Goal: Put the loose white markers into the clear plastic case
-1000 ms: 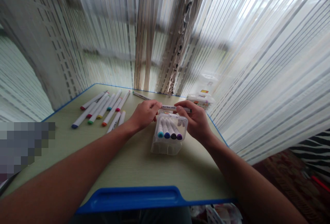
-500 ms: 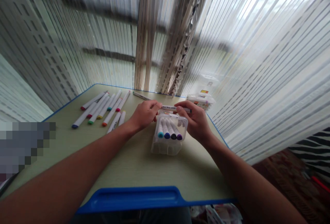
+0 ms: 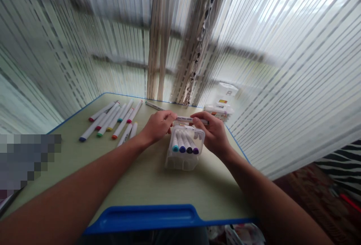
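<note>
A white marker pen (image 3: 184, 119) lies level between my hands, just above a clear plastic case (image 3: 184, 162). Its left end is pinched in the fingers of my left hand (image 3: 159, 125). The fingers of my right hand (image 3: 212, 129) close round its right end, where a dark tip shows. Inside the case, several white markers (image 3: 182, 139) lean side by side, their turquoise, blue, black and purple ends toward me. My fingers hide both ends of the held marker in part.
Several loose markers (image 3: 113, 119) with coloured ends lie at the left of the table (image 3: 135, 188). One more marker (image 3: 154, 105) rests behind my left hand. A second clear case (image 3: 221, 110) stands at the back right, near the string curtain (image 3: 118, 41). A blue tray edge (image 3: 149, 216) runs along the front.
Both hands stay almost in place on the marker. The view has shifted very slightly; nothing on the table has visibly moved.
</note>
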The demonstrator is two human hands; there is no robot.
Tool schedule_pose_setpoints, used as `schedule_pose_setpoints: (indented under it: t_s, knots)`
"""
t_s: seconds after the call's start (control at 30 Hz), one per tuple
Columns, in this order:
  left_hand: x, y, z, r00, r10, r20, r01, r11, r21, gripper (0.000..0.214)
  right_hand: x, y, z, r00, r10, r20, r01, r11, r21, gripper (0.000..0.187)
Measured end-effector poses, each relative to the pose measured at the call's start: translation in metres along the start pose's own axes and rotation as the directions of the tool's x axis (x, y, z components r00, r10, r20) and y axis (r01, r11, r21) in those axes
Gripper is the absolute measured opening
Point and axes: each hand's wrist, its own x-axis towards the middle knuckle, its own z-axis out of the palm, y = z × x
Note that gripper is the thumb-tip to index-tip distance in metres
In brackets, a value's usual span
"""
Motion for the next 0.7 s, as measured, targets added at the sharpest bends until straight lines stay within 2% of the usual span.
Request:
schedule_pose_setpoints:
  t_s: [0.2,0.37,0.53,0.7]
  knots:
    - [0.0,-0.002,-0.002,0.999,0.025,-0.025,-0.024,0.999,0.029,0.035,0.0,0.004,0.001,1.0,0.015,-0.008,-0.015,0.999,0.035,0.021]
    - [0.0,0.0,-0.002,0.998,0.031,-0.048,-0.036,0.994,-0.105,0.027,0.004,0.003,0.004,0.99,0.119,-0.074,-0.099,0.967,0.233,0.029]
    - [-0.001,0.009,0.0,0.998,0.052,-0.042,-0.063,0.94,-0.335,0.018,0.01,0.008,0.004,0.964,0.25,-0.09,-0.181,0.867,0.465,0.036]
    - [-0.002,0.013,0.0,0.997,0.062,-0.054,-0.079,0.908,-0.412,0.02,0.015,0.019,0.0,0.934,0.355,-0.035,-0.261,0.746,0.612,0.038]
